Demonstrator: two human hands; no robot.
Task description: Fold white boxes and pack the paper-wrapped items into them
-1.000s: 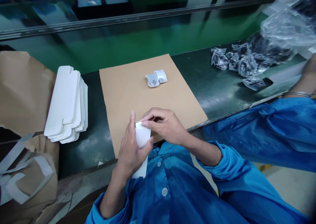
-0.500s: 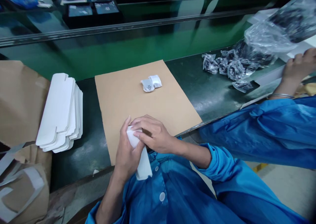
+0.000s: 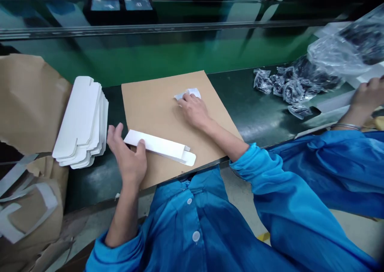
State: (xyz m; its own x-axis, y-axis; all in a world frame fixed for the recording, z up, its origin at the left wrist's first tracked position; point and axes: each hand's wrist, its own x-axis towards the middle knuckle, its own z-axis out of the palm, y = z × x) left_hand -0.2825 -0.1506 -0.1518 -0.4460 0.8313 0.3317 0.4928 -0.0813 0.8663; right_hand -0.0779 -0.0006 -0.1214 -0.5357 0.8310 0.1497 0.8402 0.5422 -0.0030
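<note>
- Head view: L hand is resting half-open, fingers spread, thumb touching white box, which is lying on cardboard sheet w/ flap end open.
- R hand is resting on small white packet, also on cardboard, fingers bent; can't tell if gripping.
- Step's prob. getting hold of packet; next move's calling for fingers closing round it.

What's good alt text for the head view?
A person's right hand covers part of a small white packet on a brown cardboard sheet; the left hand is at one end of a narrow white box. Flat white cartons are stacked at left.
</note>
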